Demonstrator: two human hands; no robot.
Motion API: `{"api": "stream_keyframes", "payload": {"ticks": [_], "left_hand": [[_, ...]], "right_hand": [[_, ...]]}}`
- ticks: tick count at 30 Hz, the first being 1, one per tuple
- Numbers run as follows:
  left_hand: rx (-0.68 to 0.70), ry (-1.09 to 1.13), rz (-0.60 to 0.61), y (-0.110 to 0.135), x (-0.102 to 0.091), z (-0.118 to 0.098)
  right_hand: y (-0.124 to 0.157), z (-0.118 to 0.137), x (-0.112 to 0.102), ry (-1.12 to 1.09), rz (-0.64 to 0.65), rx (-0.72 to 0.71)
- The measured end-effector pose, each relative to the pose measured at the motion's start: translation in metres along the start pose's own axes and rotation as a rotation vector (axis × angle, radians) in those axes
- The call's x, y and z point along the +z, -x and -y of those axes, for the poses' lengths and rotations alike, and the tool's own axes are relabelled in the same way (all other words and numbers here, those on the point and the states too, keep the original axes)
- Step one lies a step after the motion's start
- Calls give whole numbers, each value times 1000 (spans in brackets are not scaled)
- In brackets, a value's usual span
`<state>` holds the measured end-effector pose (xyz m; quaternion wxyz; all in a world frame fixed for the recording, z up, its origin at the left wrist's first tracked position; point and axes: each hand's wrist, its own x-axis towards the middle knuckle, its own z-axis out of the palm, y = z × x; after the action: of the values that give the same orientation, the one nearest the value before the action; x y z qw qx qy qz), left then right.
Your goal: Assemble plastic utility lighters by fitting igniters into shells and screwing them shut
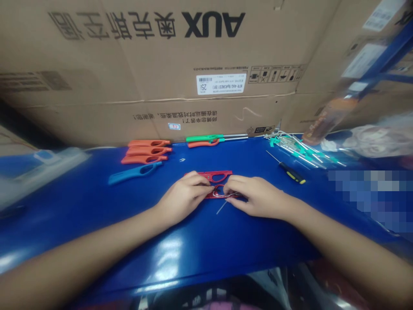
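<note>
Red plastic between two hands: one handle half-shell (211, 196), fitted with pale wire (223, 196), lies on a blue table (180, 241) in front of me.
From my remote seat I see the left hand (189, 196) and right hand (253, 193) with fingers drawn nearly closed on its two ends, hiding them; whether fingertips also pinch the wire, I cannot tell. Its finger loop shows in the gap. A second red half-shell (206, 175) lies just beyond, partly behind the left hand; a thin rod (221, 207) lies on the near side. Farther back are orange handles (145, 151), a blue handle (134, 173), a green lighter (198, 139), teal-tipped metal tubes (297, 148) and a screwdriver (292, 173), against printed cardboard (145, 69).
</note>
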<state>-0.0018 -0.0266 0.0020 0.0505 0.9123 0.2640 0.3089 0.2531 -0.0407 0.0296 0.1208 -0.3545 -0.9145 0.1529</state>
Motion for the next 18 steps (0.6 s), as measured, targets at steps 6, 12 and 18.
{"api": "stream_keyframes", "payload": {"ticks": [6,12,18], "left_hand": [[52,-199,87,-1,-5,-7],[89,-219,114,2,-9,-10],[75,-217,187,4,-15,-14]], "right_hand": [[0,4,0,37,14,24],[0,6,1,24,-6,17],[0,6,2,20,-7,33]]}}
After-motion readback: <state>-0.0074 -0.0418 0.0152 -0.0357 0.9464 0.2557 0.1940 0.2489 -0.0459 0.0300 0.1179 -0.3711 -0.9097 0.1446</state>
